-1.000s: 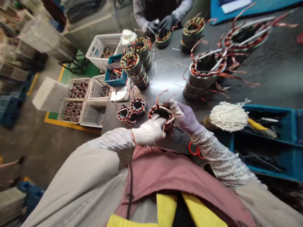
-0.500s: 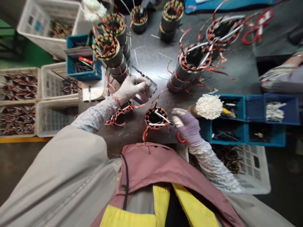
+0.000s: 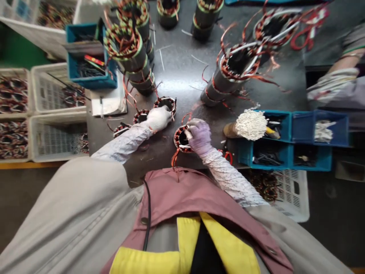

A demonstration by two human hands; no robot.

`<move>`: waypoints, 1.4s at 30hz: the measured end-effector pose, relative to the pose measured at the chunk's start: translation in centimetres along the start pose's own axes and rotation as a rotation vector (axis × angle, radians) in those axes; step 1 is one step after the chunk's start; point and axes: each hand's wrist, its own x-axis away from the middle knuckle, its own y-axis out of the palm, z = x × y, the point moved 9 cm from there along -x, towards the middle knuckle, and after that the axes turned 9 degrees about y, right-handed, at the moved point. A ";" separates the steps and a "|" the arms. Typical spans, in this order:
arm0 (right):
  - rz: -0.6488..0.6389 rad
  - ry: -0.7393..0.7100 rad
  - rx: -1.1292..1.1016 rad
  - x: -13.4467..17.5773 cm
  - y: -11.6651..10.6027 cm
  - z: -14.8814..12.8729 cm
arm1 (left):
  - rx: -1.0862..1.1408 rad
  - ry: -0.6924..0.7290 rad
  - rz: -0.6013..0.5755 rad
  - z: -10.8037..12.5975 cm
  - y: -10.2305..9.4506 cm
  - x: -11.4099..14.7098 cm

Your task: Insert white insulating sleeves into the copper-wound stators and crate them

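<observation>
My left hand (image 3: 159, 118), in a white glove, is closed on the near rim of a motor stator (image 3: 172, 103) with copper windings that stands upright on the bench. Two more wound stators, one of them a nearby stator (image 3: 139, 115), are partly hidden by that hand and forearm. In a purple and white glove, my right hand (image 3: 200, 137) grips the right rim of another motor stator (image 3: 177, 140), its fingers bent over the edge. Orange lead wires (image 3: 174, 158) hang from this stator towards me. Red-handled pliers or cutters (image 3: 227, 155) lie beside my right wrist.
Stacked stators (image 3: 212, 89) stand ahead on the metal bench (image 3: 176, 68), others at left. A bundle of white sleeves (image 3: 251, 125) and blue bins (image 3: 270, 146) are at right. Red scissors (image 3: 308, 36) lie far right, near another person's arm (image 3: 333, 87). White crates (image 3: 57, 135) flank the left.
My left hand has set the tilted stator upright on the bench, slightly left. My right hand has moved left, from beside the front stator onto its rim. The view has shifted a little.
</observation>
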 end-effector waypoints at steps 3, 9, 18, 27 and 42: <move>0.061 -0.173 -0.099 1.4 -2.7 0.5 | -0.076 0.047 0.093 3.1 -3.6 3.8; -0.013 -0.173 -0.032 3.9 -4.0 2.4 | -0.261 0.313 -0.206 12.9 -1.4 2.0; -0.189 -0.117 0.046 5.6 0.6 2.1 | 0.320 0.084 -0.392 13.0 1.7 0.7; -0.344 -0.413 0.182 3.0 -0.5 -2.8 | 0.265 0.007 0.127 6.9 0.3 4.9; -0.524 -0.569 0.535 2.2 1.1 -3.4 | 0.645 0.005 0.288 6.9 1.8 4.5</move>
